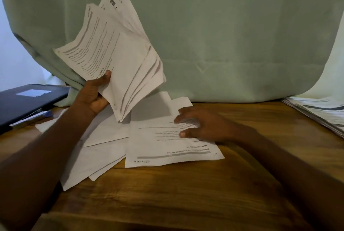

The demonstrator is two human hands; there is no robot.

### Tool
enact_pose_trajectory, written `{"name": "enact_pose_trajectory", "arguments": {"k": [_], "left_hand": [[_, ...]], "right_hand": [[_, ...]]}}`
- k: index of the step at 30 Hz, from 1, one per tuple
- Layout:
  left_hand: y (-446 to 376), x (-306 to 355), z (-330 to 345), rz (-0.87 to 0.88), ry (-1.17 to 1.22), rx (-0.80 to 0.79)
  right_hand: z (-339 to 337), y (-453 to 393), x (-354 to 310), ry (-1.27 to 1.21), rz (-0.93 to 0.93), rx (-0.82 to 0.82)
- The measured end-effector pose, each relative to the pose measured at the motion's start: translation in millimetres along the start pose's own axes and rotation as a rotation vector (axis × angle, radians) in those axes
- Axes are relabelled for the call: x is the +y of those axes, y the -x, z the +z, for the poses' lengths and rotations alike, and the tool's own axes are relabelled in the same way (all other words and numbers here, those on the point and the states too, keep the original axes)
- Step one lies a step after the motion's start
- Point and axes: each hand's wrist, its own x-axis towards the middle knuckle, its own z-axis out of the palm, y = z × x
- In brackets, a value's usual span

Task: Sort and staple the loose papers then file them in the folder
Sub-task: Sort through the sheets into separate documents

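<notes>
Head view looks down at a brown wooden table (186,193) with a pale green curtain (223,35) hanging behind it. The left hand (93,94) is lifted up above the table and is closed around a fanned bunch of papers (115,53), with the thumb on the front page and the fingers curled behind. The pages in the bunch are spread apart at the top, tilted to the left, and have printed lines on them. The right hand (201,124) lies low on the table with its fingers stretched out and pressed flat on a printed sheet (167,147); it is not gripping anything. That sheet lies on top of more loose sheets (96,154) scattered on the table just under the left arm, and these overlap each other at different angles. A dark folder (28,100) with a white label sits at the far left edge of the table, well apart from the right hand. At the far right edge there is another stack of papers (320,111) lying flat beside the curtain.
</notes>
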Motion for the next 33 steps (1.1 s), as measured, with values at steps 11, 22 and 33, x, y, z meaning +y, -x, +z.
{"name": "enact_pose_trajectory", "arguments": {"k": [11, 22, 33], "left_hand": [[27, -30, 48, -0.174, -0.266, -0.212], [23, -47, 53, -0.186, -0.297, -0.297], [20, -45, 52, -0.181, -0.312, -0.292]], "right_hand": [[-41, 3, 52, 0.219, 0.547, 0.117], [-37, 2, 58, 0.184, 0.639, 0.072], [-52, 9, 53, -0.076, 0.568, 0.223]]}}
